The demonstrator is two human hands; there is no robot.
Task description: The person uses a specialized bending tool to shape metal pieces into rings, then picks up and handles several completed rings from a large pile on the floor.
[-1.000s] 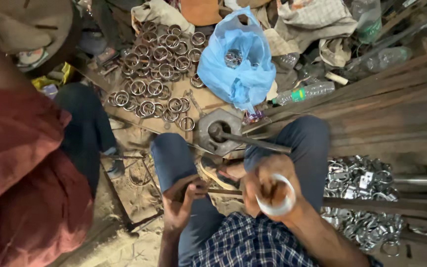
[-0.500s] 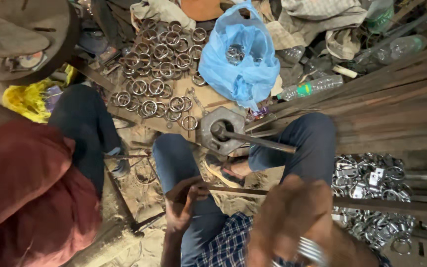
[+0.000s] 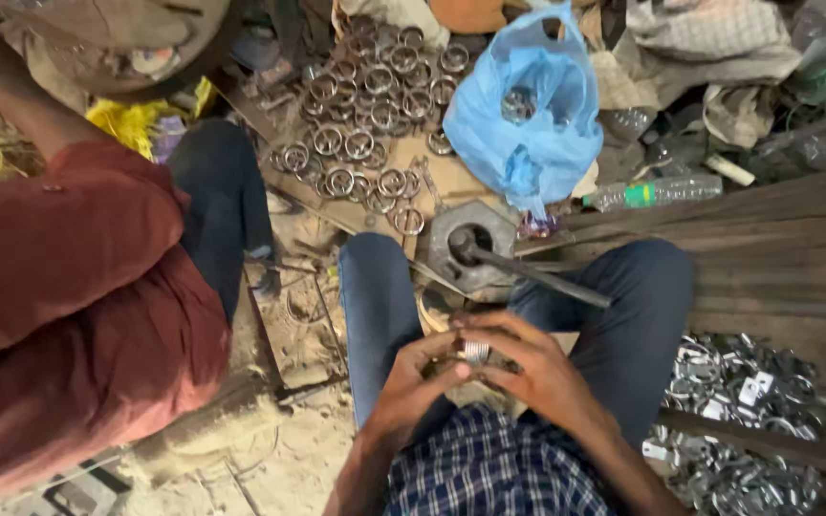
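My left hand (image 3: 413,387) and my right hand (image 3: 528,368) meet in my lap, between my knees in blue jeans. Both sets of fingers close around a small shiny metal ring (image 3: 475,354). Just beyond my hands a heavy hexagonal metal block (image 3: 466,244) lies on the ground. A dark steel rod (image 3: 537,272) sticks out of its round hole and slants to the right.
Several finished metal rings (image 3: 365,124) lie spread on the ground ahead. A blue plastic bag (image 3: 528,124) holds more. A pile of shiny metal clamps (image 3: 738,420) lies at my right. A person in a red shirt (image 3: 69,306) sits at my left. A plastic bottle (image 3: 657,194) lies near wooden planks.
My right hand, which was raised close to the camera with a ring, has come down to meet my left hand in my lap. The view has tilted slightly.
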